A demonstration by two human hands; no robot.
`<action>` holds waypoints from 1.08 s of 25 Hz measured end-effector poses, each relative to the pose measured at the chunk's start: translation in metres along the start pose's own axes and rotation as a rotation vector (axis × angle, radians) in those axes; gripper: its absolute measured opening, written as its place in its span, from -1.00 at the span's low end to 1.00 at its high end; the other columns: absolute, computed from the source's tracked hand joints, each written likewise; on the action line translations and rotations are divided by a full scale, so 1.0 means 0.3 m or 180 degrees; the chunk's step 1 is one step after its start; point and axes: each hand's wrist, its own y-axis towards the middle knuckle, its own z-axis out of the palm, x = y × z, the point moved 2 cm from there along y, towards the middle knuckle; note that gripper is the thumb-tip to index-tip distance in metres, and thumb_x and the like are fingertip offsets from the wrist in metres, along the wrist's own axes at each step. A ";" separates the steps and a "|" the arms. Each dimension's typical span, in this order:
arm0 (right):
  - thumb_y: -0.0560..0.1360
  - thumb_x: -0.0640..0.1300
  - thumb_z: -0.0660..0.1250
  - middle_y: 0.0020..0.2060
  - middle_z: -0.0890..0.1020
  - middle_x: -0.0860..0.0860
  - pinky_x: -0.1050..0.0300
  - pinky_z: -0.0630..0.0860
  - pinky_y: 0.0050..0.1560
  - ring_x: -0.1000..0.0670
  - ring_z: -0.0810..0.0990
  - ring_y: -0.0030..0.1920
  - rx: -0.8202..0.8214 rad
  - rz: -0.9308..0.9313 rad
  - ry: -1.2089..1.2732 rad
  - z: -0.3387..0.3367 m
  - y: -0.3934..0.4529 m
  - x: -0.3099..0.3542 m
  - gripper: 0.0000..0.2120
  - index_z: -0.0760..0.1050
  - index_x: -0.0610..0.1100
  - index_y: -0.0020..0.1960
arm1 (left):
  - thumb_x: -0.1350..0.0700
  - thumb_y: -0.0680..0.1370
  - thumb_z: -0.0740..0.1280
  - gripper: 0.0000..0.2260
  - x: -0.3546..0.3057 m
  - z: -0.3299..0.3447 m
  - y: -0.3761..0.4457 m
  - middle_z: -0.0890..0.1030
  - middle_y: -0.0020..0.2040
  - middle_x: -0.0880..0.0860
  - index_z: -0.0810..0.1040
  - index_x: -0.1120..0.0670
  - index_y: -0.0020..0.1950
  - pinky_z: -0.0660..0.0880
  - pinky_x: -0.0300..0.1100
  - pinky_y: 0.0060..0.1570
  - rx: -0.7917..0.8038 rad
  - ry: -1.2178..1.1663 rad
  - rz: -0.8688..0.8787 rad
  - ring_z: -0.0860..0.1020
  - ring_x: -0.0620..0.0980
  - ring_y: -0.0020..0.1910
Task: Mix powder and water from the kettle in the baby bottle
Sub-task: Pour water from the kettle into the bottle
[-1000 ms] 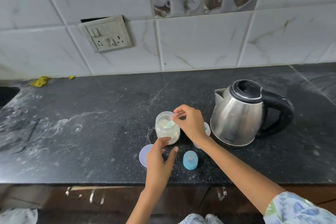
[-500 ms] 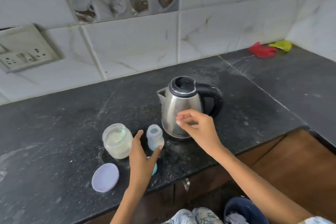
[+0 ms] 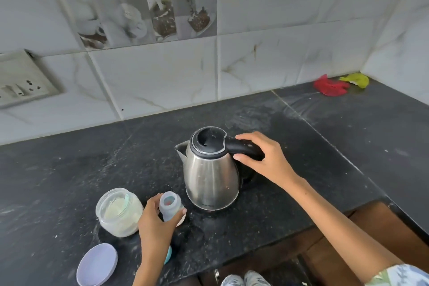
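Observation:
A steel kettle with a black lid and handle stands on the dark counter. My right hand wraps round the top of its black handle. Just left of the kettle stands the small open baby bottle; my left hand holds it between thumb and fingers. An open glass jar of pale powder with a greenish scoop inside stands left of the bottle. The jar's lilac lid lies near the counter's front edge. A blue bottle cap peeks out behind my left wrist.
A switch and socket plate is on the tiled wall at left. Red and yellow cloths lie in the far right corner. The counter's front edge runs just below my hands, with brown cabinets beneath.
My right hand left the jar, crossed to the kettle and took hold of its handle. My left hand closed round the baby bottle. The view swung to the right.

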 end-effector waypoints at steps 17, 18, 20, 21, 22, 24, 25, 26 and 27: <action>0.24 0.12 0.61 -0.08 0.70 0.27 0.31 0.54 0.01 0.22 0.67 -0.04 0.1221 -0.0395 0.0495 -0.017 0.258 0.153 -0.60 0.65 0.11 0.05 | 0.19 0.25 0.61 -0.54 -0.029 0.026 0.042 0.67 -0.08 -0.12 0.55 -0.03 0.06 0.48 -0.40 -0.17 -0.0070 0.0152 -0.0118 0.61 -0.21 -0.06; 0.24 0.15 0.60 -0.10 0.70 0.27 0.27 0.55 -0.01 0.21 0.67 -0.07 0.1311 -0.0423 0.0395 -0.016 0.268 0.169 -0.60 0.64 0.12 0.04 | 0.19 0.25 0.61 -0.56 -0.030 0.029 0.043 0.68 -0.09 -0.12 0.56 -0.04 0.05 0.49 -0.40 -0.19 -0.0047 0.0167 -0.0118 0.61 -0.22 -0.07; 0.23 0.21 0.57 -0.12 0.70 0.26 0.15 0.55 -0.02 0.18 0.67 -0.10 0.1466 -0.0432 0.0255 -0.015 0.286 0.194 -0.58 0.63 0.15 0.04 | 0.20 0.26 0.59 -0.58 -0.030 0.031 0.045 0.69 -0.12 -0.11 0.57 -0.07 0.02 0.51 -0.39 -0.21 -0.0012 0.0168 -0.0124 0.62 -0.22 -0.09; 0.22 0.22 0.57 -0.13 0.70 0.25 0.09 0.57 -0.01 0.18 0.68 -0.11 0.1537 -0.0433 0.0208 -0.014 0.293 0.204 -0.58 0.63 0.15 0.04 | 0.21 0.26 0.58 -0.59 -0.031 0.031 0.046 0.69 -0.13 -0.11 0.57 -0.08 0.01 0.52 -0.38 -0.22 0.0006 0.0159 -0.0127 0.63 -0.21 -0.10; 0.22 0.22 0.57 -0.14 0.71 0.23 0.04 0.58 0.00 0.17 0.68 -0.11 0.1598 -0.0439 0.0170 -0.013 0.300 0.214 -0.58 0.63 0.15 0.03 | 0.21 0.26 0.58 -0.60 -0.031 0.030 0.047 0.69 -0.13 -0.11 0.57 -0.09 0.00 0.52 -0.38 -0.22 0.0023 0.0151 -0.0122 0.63 -0.21 -0.11; 0.22 0.21 0.57 -0.16 0.72 0.19 -0.05 0.59 0.00 0.13 0.68 -0.13 0.1706 -0.0461 0.0093 -0.006 0.315 0.232 -0.60 0.64 0.13 0.02 | 0.20 0.27 0.57 -0.61 -0.031 0.025 0.049 0.70 -0.14 -0.12 0.57 -0.11 0.00 0.51 -0.40 -0.22 0.0044 0.0162 -0.0094 0.63 -0.24 -0.12; 0.23 0.20 0.58 -0.18 0.72 0.17 -0.08 0.58 -0.02 0.11 0.68 -0.15 0.1756 -0.0475 0.0041 -0.001 0.321 0.241 -0.61 0.64 0.12 0.01 | 0.18 0.28 0.57 -0.61 -0.030 0.020 0.049 0.69 -0.13 -0.13 0.57 -0.12 0.01 0.52 -0.41 -0.20 0.0060 0.0181 -0.0081 0.63 -0.26 -0.11; 0.23 0.19 0.58 -0.20 0.72 0.16 -0.09 0.58 -0.03 0.10 0.67 -0.17 0.1801 -0.0490 -0.0027 0.003 0.327 0.250 -0.62 0.65 0.12 0.00 | 0.17 0.28 0.57 -0.61 -0.030 0.017 0.050 0.69 -0.12 -0.15 0.57 -0.12 0.01 0.52 -0.40 -0.18 0.0087 0.0202 -0.0069 0.62 -0.27 -0.10; 0.24 0.18 0.58 -0.21 0.71 0.15 -0.09 0.58 -0.05 0.09 0.66 -0.19 0.1837 -0.0508 -0.0105 0.007 0.331 0.258 -0.63 0.65 0.11 0.00 | 0.16 0.28 0.57 -0.61 -0.029 0.015 0.049 0.69 -0.12 -0.16 0.57 -0.12 0.02 0.53 -0.39 -0.16 0.0118 0.0219 -0.0062 0.62 -0.27 -0.09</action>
